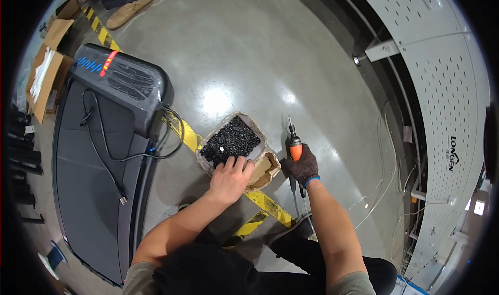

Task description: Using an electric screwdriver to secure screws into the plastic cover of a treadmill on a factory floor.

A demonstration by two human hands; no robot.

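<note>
Left hand [228,176], fingers spread, dips into the box of black screws [232,139] on the floor; right of the box, gloved right hand [301,166] grips an orange screwdriver [294,148] upright, ready.

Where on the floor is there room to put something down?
Bare floor lies beyond the box of black screws, toward the grey perforated panel. It is crowded near the left hand, the box, the treadmill and the right hand holding the screwdriver.
</note>
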